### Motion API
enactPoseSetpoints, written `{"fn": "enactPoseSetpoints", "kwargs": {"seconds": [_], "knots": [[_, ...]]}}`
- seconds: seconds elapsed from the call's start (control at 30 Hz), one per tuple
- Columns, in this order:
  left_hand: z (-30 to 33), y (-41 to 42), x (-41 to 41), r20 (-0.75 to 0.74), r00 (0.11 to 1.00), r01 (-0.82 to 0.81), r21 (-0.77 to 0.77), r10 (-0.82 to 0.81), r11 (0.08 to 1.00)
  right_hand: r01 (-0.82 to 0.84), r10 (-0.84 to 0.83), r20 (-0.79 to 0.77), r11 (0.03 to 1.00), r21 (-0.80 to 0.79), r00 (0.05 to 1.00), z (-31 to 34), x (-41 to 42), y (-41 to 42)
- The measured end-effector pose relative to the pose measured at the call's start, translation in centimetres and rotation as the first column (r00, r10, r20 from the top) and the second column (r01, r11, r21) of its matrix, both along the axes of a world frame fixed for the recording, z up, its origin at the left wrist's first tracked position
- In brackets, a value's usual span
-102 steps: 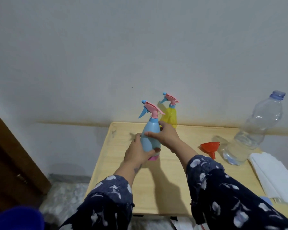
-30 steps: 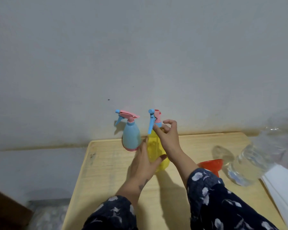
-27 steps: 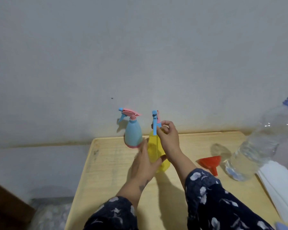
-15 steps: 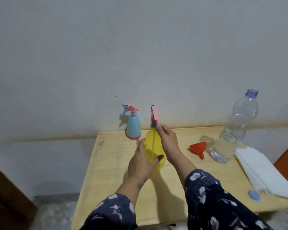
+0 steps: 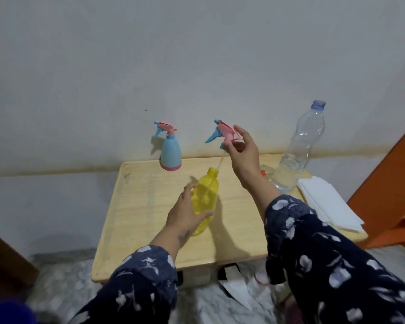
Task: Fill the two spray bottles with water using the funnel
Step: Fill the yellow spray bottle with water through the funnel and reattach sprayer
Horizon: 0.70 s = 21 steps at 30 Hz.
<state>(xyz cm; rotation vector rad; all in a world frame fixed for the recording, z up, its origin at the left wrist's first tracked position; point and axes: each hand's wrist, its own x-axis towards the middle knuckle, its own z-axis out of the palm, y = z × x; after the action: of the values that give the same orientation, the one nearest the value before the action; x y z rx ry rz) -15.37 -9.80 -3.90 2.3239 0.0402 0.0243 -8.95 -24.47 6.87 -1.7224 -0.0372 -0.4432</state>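
- Left hand (image 5: 185, 215): fingers wrapped round the lower body of the yellow bottle (image 5: 205, 197), thumb across its front. Firm hold, bottle tilted slightly, neck pointing up and away.
- Yellow bottle sits over the middle of the table (image 5: 150, 206). Neck uncapped. Can't tell if its base touches the tabletop, the hand hides it.
- Right hand (image 5: 242, 153): fingertips pinched on the pink-and-blue sprayer (image 5: 222, 133), held above the yellow bottle's mouth. Other fingers loosely curled.
- Sprayer is off the neck; its dip tube (image 5: 221, 161) hangs down at a slant, lower end at or just inside the bottle mouth.
- Blue bottle (image 5: 170, 153): upright at the far edge of the table near the wall, sprayer on, well apart from both hands.
- Funnel (image 5: 262, 173): only a sliver of red shows behind the right wrist, beside the water bottle.
- Water bottle (image 5: 297, 148): clear, upright at the far right of the table, blue neck ring, partly filled. Cap state unclear.
- White cloth (image 5: 327, 206) lies folded on the right edge of the table, just beside the water bottle.
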Motion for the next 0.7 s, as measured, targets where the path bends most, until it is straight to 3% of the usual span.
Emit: {"fn": "enactPoseSetpoints", "kwargs": {"seconds": [0.33, 0.47, 0.6, 0.7], "knots": [[-1.0, 2.3, 1.7, -0.039, 0.979, -0.196, 0.052, 0.198, 0.979, 0.166, -0.164, -0.044, 0.985, 0.043, 0.986, 2.7, 4.3, -5.9], [-0.4, 1.7, 3.0, -0.037, 0.97, -0.241, 0.017, 0.242, 0.97, 0.025, -0.044, -0.252, 0.997, -0.079, 0.967, 0.0, 5.0, -7.3], [-0.6, 0.3, 4.2, -0.015, 0.965, -0.264, -0.055, 0.264, 0.963, -0.2, 0.073, -0.541, 0.963, -0.179, 0.838, -5.2, 4.7, -8.7], [-1.1, -0.6, 4.8, -0.003, 0.957, -0.29, -0.114, 0.291, 0.95, -0.305, 0.085, -0.649, 0.923, -0.235, 0.756, -9.1, 4.9, -9.7]]}}
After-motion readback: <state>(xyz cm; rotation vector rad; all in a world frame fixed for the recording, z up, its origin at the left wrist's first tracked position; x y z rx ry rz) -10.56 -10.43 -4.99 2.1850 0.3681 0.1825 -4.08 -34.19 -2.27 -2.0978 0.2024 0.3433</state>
